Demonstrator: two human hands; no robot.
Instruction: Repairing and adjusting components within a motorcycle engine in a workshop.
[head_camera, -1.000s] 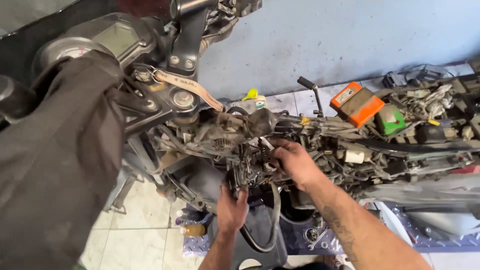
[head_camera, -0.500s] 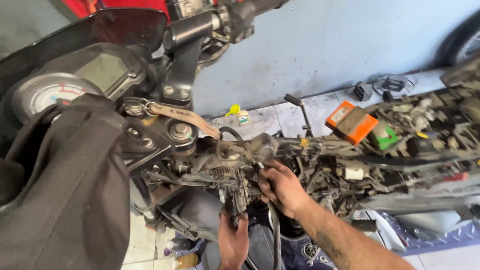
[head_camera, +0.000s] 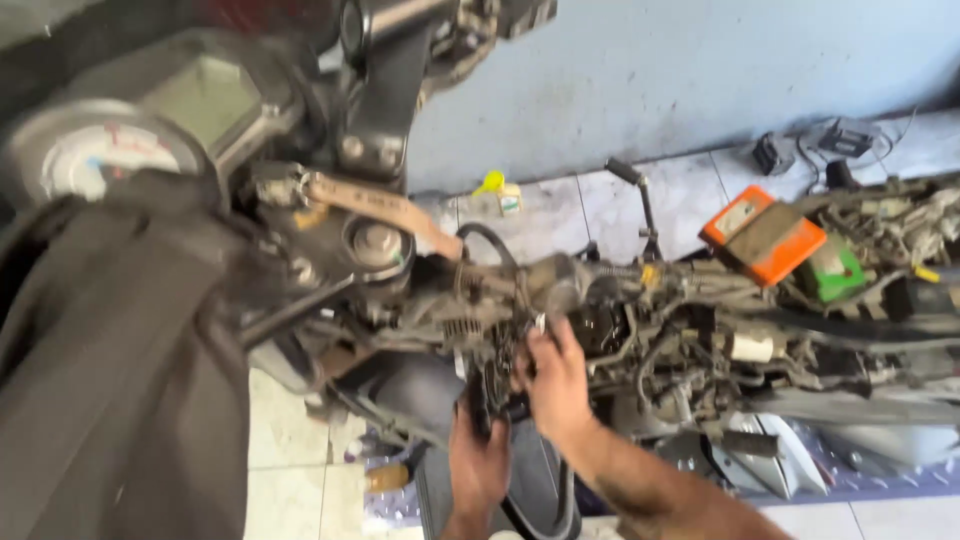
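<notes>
A stripped motorcycle frame (head_camera: 700, 330) with bare wiring and engine parts fills the middle of the view. My right hand (head_camera: 555, 375) reaches into the engine area just behind the steering head, fingers curled around a small dark part (head_camera: 497, 375). My left hand (head_camera: 478, 465) comes up from below and holds the underside of the same dark part. The view is blurred, so the fingers' exact hold is hard to make out. A black hose (head_camera: 545, 505) loops down beneath my hands.
The instrument cluster (head_camera: 150, 120) and handlebar clamp (head_camera: 385, 90) sit at top left, with dark cloth (head_camera: 110, 380) draped over the left. An orange box (head_camera: 765, 235) and green part (head_camera: 835, 275) rest on the frame. Small yellow bottle (head_camera: 495, 190) stands on the tiled floor by the blue wall.
The camera has swung and moved closer, so the motorcycle looks larger. Both hands stay at the same spot in the engine area, the left one a little higher under the dark part.
</notes>
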